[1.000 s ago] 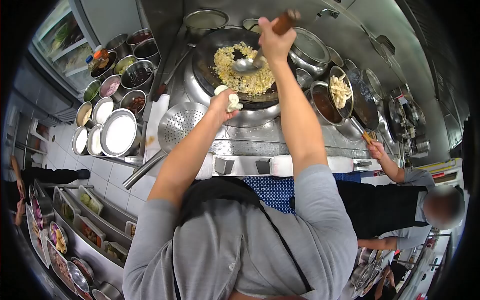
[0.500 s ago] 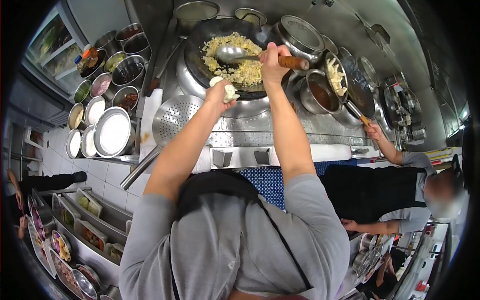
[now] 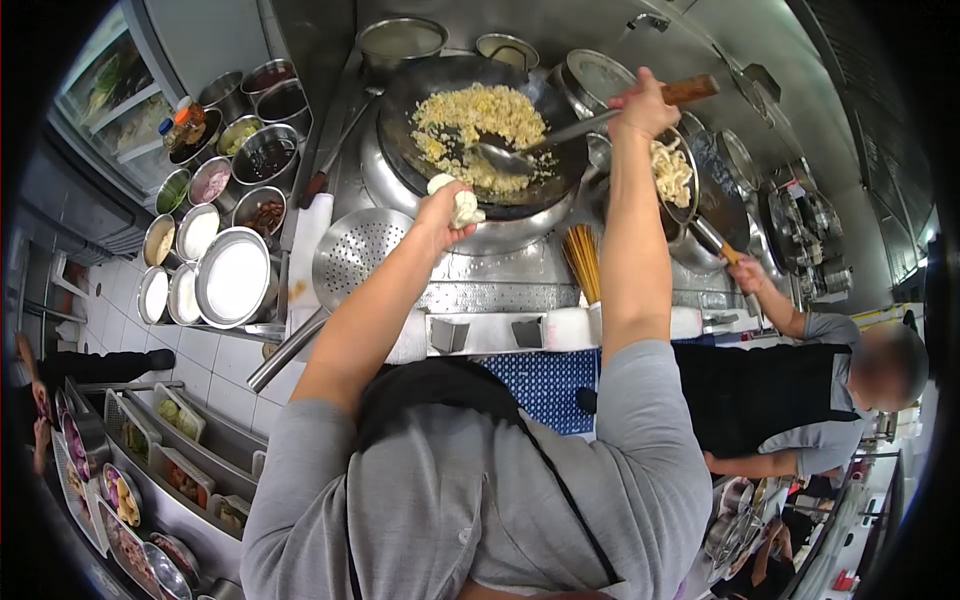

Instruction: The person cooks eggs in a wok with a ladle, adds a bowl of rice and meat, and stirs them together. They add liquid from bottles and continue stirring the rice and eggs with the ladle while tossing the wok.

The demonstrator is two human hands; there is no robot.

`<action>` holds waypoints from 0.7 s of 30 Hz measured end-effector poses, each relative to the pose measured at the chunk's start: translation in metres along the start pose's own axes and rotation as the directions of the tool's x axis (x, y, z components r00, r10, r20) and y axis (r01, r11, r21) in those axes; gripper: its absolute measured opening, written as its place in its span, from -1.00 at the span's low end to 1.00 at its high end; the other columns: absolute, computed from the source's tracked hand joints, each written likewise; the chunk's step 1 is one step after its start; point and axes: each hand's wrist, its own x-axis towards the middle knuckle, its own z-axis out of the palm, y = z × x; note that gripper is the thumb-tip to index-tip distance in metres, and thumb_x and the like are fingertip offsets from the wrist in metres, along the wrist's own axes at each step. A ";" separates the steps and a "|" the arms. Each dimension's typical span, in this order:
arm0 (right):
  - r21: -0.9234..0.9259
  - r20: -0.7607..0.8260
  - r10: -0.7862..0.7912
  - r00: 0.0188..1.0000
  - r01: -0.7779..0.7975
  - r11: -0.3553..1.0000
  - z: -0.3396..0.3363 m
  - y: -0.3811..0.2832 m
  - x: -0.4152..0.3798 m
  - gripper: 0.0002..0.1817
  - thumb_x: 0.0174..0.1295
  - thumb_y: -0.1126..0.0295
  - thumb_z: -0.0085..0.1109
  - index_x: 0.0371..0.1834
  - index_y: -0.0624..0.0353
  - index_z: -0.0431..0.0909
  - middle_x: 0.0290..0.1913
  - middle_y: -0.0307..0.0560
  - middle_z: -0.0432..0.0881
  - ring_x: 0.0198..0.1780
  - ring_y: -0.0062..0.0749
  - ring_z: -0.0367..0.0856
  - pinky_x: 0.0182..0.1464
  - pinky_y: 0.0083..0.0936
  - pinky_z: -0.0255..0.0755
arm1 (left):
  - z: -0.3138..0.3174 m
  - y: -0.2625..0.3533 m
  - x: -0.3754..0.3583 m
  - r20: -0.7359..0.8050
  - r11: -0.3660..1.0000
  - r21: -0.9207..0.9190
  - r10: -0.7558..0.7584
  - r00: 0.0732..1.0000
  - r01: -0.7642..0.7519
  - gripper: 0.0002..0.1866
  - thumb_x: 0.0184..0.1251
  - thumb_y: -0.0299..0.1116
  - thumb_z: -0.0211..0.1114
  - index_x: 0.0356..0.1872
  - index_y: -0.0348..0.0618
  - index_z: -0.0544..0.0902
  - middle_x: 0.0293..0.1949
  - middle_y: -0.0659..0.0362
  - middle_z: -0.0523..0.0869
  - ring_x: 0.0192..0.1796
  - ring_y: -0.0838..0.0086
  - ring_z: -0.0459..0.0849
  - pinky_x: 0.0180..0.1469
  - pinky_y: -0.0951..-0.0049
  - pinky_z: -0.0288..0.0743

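Observation:
My left hand [image 3: 440, 216] is closed around a bunched pale cloth [image 3: 466, 207] at the near left rim of the black wok [image 3: 398, 95]. My right hand [image 3: 643, 108] grips a ladle [image 3: 575, 131] by its shaft, just below the wooden handle end, out past the wok's right side. The ladle's bowl is down in the wok, against the near part of the fried rice [image 3: 500, 112]. Yellow egg-like bits are mixed through the grains.
A perforated strainer [image 3: 360, 250] lies left of the wok, and a bamboo brush [image 3: 581, 262] stands nearer me. Ingredient pots surround a white-filled pot [image 3: 233, 275] at left. At right, a co-worker's hand [image 3: 745, 272] holds a pan of pale strips [image 3: 670, 174].
My right hand has moved right and away from me, drawing the ladle's bowl rightward and nearer through the rice. The co-worker's pan has shifted slightly left. The bamboo brush now shows more fully.

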 end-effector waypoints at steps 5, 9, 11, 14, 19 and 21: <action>0.016 -0.087 -0.148 0.985 0.150 0.989 -0.020 0.065 -0.046 -0.68 0.12 0.53 0.21 -0.68 0.15 0.28 -0.74 -0.17 0.38 -0.80 -0.46 0.34 -0.78 -0.42 0.28 | 0.007 0.002 0.023 -0.064 0.991 -0.136 -0.006 0.998 -0.003 -0.84 0.29 -0.22 0.18 -0.21 -0.03 0.54 -0.33 0.13 0.62 -0.24 0.27 0.65 -0.37 0.29 0.63; 0.091 0.232 0.128 0.964 -0.153 0.984 0.051 -0.012 -0.072 -0.69 0.10 0.56 0.24 -0.68 0.18 0.30 -0.74 -0.15 0.39 -0.78 -0.47 0.35 -0.72 -0.44 0.35 | 0.025 -0.002 -0.007 -0.132 0.955 -0.290 0.025 0.991 -0.063 -0.82 0.41 -0.33 0.12 -0.11 -0.21 0.52 -0.26 0.06 0.64 -0.36 0.27 0.63 -0.51 0.26 0.60; -0.139 0.315 0.125 0.941 -0.085 0.987 0.072 -0.096 -0.075 -0.68 0.13 0.53 0.29 -0.66 0.18 0.32 -0.73 -0.15 0.40 -0.78 -0.50 0.34 -0.69 -0.50 0.34 | 0.046 0.011 -0.072 -0.114 0.962 -0.271 -0.039 0.993 0.007 -0.82 0.40 -0.31 0.14 -0.12 -0.19 0.52 -0.28 0.08 0.64 -0.36 0.31 0.62 -0.50 0.33 0.57; 0.018 0.327 0.114 0.938 -0.127 0.992 0.071 -0.130 -0.082 -0.69 0.16 0.45 0.29 -0.59 0.01 0.32 -0.78 -0.40 0.26 -0.83 -0.65 0.17 -0.81 -0.58 0.08 | 0.039 0.028 -0.079 -0.075 0.953 -0.303 -0.048 0.996 0.023 -0.84 0.41 -0.30 0.11 -0.13 -0.13 0.51 -0.28 0.11 0.62 -0.36 0.35 0.62 -0.47 0.35 0.54; -0.093 0.235 -0.107 0.966 0.132 0.987 0.086 -0.036 -0.050 -0.76 0.21 0.40 0.24 -0.55 0.11 0.38 -0.73 -0.26 0.37 -0.82 -0.51 0.30 -0.79 -0.51 0.15 | 0.013 -0.049 -0.082 -0.097 0.929 -0.341 0.120 0.988 -0.146 -0.85 0.36 -0.34 0.11 -0.11 -0.09 0.47 -0.29 0.10 0.61 -0.33 0.37 0.62 -0.46 0.37 0.54; -0.168 0.256 -0.015 0.967 0.060 0.984 0.101 -0.084 -0.046 -0.76 0.20 0.41 0.22 -0.56 0.14 0.39 -0.73 -0.25 0.37 -0.80 -0.49 0.32 -0.77 -0.51 0.15 | 0.001 -0.068 -0.114 -0.011 0.954 -0.300 -0.006 1.000 0.003 -0.88 0.38 -0.34 0.10 -0.13 -0.04 0.46 -0.31 0.11 0.60 -0.30 0.39 0.62 -0.47 0.38 0.54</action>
